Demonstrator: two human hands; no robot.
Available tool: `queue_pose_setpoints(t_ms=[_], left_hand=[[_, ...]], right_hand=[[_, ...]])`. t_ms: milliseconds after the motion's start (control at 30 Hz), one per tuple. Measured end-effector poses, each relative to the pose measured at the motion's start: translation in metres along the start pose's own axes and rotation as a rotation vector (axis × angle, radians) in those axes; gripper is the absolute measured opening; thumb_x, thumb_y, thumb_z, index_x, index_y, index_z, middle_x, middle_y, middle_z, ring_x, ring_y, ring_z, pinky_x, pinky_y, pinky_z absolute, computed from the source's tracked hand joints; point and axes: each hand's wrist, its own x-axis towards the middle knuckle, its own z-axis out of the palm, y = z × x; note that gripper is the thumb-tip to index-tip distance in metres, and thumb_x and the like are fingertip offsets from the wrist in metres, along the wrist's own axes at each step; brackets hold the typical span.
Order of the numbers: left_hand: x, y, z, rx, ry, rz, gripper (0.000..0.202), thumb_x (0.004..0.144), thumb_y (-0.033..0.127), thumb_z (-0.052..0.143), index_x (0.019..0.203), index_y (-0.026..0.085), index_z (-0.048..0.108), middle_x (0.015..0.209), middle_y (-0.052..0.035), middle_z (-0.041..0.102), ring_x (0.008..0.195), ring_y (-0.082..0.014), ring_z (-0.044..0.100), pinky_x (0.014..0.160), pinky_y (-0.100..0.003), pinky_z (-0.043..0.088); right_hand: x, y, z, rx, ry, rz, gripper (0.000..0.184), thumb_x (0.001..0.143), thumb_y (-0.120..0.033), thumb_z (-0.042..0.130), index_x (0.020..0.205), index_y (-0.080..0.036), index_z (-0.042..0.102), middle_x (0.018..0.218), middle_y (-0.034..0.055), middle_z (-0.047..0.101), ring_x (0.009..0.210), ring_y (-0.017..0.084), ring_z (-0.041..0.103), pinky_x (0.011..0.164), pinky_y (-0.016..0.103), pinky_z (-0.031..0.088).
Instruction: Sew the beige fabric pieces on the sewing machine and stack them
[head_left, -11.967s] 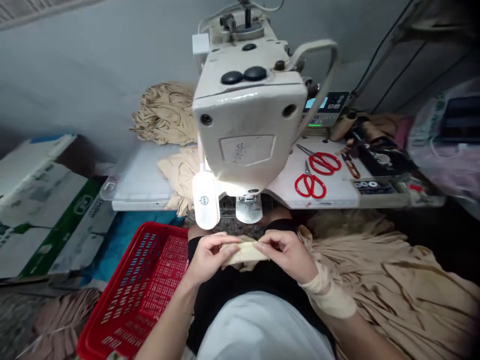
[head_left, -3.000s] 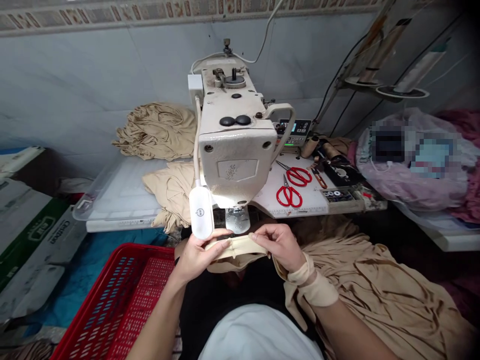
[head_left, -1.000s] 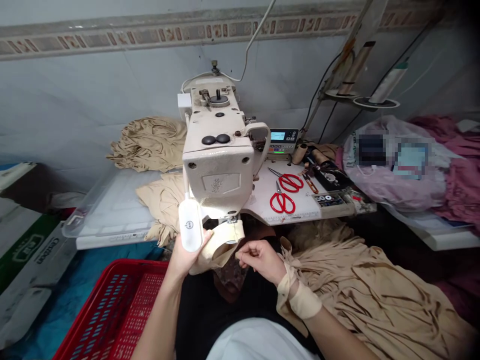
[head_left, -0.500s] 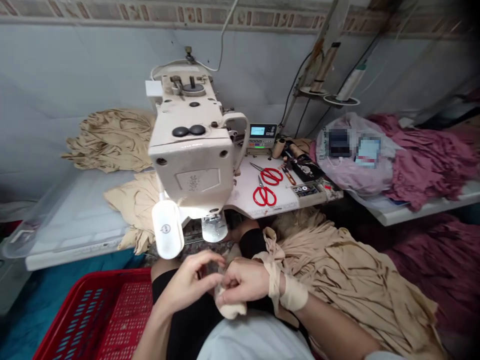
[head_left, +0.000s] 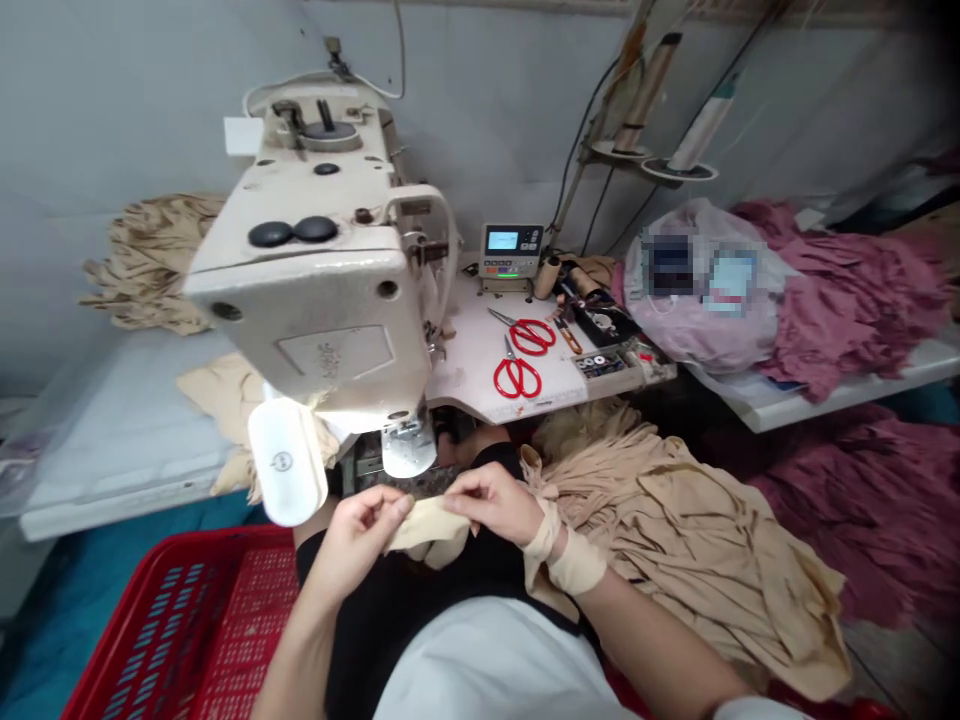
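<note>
Cloth (head_left: 431, 522) is held up over the lap (head_left: 405, 592), one end clamped between the fingers of the left hand (head_left: 358, 535) and the other between those of the right hand (head_left: 504, 503). Two pairs of scissors (head_left: 515, 363) are laid on the counter (head_left: 466, 378) beside the sewing machine (head_left: 315, 325).

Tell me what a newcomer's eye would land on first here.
The big white sewing machine left of centre likely grabs the eye first. Next come two pairs of red-handled scissors on the table to its right and the red basket at lower left. Below the machine, the left hand and right hand pinch a cream fabric band between them.
</note>
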Motion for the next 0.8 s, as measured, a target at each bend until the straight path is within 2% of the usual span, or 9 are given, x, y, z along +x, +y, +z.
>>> queue_pose_setpoints(t_ms=[100,200,267,333,433,533,633,733,800], left_hand=[[-0.003,-0.003,0.007,-0.142,0.159,0.004,0.032,0.091,0.046,0.071,0.096,0.014,0.072,0.064,0.0013,0.057,0.051,-0.0081,0.042,0.046,-0.018,0.031],[-0.008,0.001,0.004,-0.16,0.212,0.145,0.029,0.091,0.042,0.071,0.101,0.015,0.077,0.074,-0.0033,0.066,0.058,-0.0114,0.053,0.051,-0.02,0.039],[-0.01,0.007,-0.002,-0.032,0.206,0.269,0.024,0.092,0.036,0.07,0.099,0.016,0.081,0.077,-0.0056,0.068,0.065,-0.014,0.057,0.056,-0.022,0.043],[-0.012,0.014,-0.009,0.136,0.198,0.374,0.02,0.094,0.03,0.068,0.099,0.016,0.082,0.075,-0.0059,0.068,0.067,-0.0149,0.058,0.059,-0.023,0.043],[-0.012,0.022,-0.017,0.301,0.163,0.463,0.02,0.098,0.025,0.062,0.101,0.015,0.08,0.077,-0.0054,0.069,0.066,-0.0147,0.058,0.062,-0.025,0.044],[-0.009,0.028,-0.019,0.328,0.164,0.431,0.021,0.099,0.028,0.059,0.096,0.016,0.077,0.081,-0.0056,0.071,0.073,-0.0167,0.061,0.069,-0.027,0.046],[-0.003,0.034,-0.017,0.217,0.231,0.287,0.023,0.096,0.035,0.063,0.091,0.016,0.075,0.087,-0.006,0.073,0.082,-0.0204,0.065,0.076,-0.029,0.048],[0.002,0.042,-0.013,0.116,0.304,0.129,0.027,0.09,0.042,0.07,0.083,0.016,0.072,0.079,-0.0043,0.07,0.078,-0.0201,0.063,0.069,-0.027,0.047],[0.006,0.046,-0.011,0.094,0.342,0.095,0.027,0.087,0.043,0.073,0.08,0.016,0.069,0.073,-0.0021,0.065,0.071,-0.0179,0.059,0.064,-0.026,0.045]], right_hand=[[0.002,-0.001,0.005,0.042,0.069,-0.021,0.04,0.088,-0.051,0.073,0.085,-0.011,0.079,0.062,0.0019,0.064,0.05,0.011,0.053,0.046,0.021,0.041],[0.001,-0.009,0.01,0.058,0.101,-0.018,0.039,0.088,-0.05,0.072,0.08,-0.012,0.077,0.059,0.0012,0.062,0.047,0.011,0.051,0.043,0.022,0.039],[-0.001,-0.02,0.013,0.014,0.114,-0.051,0.037,0.09,-0.046,0.071,0.078,-0.012,0.076,0.06,0.0009,0.06,0.048,0.011,0.049,0.043,0.023,0.037],[-0.005,-0.034,0.016,-0.1,0.151,-0.142,0.033,0.092,-0.041,0.069,0.076,-0.013,0.076,0.062,0.0012,0.059,0.052,0.012,0.05,0.047,0.024,0.037],[-0.007,-0.052,0.017,-0.272,0.23,-0.291,0.028,0.093,-0.033,0.068,0.074,-0.015,0.077,0.062,0.0011,0.056,0.056,0.013,0.049,0.052,0.027,0.035],[-0.001,-0.056,0.014,-0.274,0.275,-0.324,0.026,0.092,-0.032,0.07,0.074,-0.014,0.077,0.063,0.0015,0.058,0.057,0.013,0.048,0.052,0.027,0.035],[0.01,-0.047,0.009,-0.139,0.269,-0.211,0.027,0.089,-0.037,0.073,0.077,-0.014,0.078,0.063,0.0014,0.06,0.053,0.012,0.048,0.047,0.025,0.035],[0.02,-0.034,0.003,0.007,0.278,-0.088,0.03,0.085,-0.042,0.077,0.076,-0.014,0.078,0.056,-0.0007,0.058,0.045,0.01,0.044,0.039,0.023,0.031],[0.026,-0.029,0.0,0.07,0.304,-0.062,0.032,0.082,-0.044,0.079,0.073,-0.014,0.076,0.053,-0.0015,0.056,0.042,0.01,0.042,0.037,0.022,0.03]])
